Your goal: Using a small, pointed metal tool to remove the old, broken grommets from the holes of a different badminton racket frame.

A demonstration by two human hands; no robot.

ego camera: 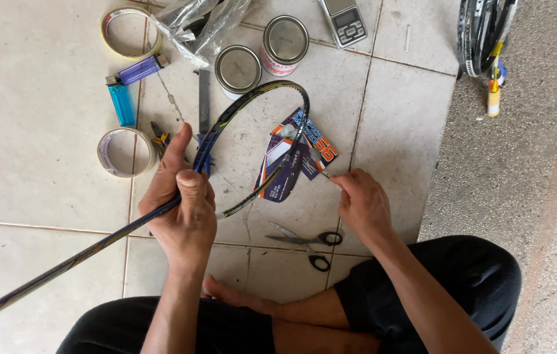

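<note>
glossy racket frame [252,105], metal tins [238,68]

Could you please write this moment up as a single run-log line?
left hand: grips unstrung racket frame at throat | right hand: pinches thin tool at frame rim | scissors: on tile floor, untouched

Looks like an informal racket-repair spot set up on the floor [42,98] of a home or small shop: pale tiles meeting rough concrete [527,164], with tape rolls [124,152], two small tins [262,56], lighters [131,82], scissors [308,242], a pocket scale [344,21] and a bare racket frame [252,131] spread about. More rackets [481,33] leaning at the edge.
</note>
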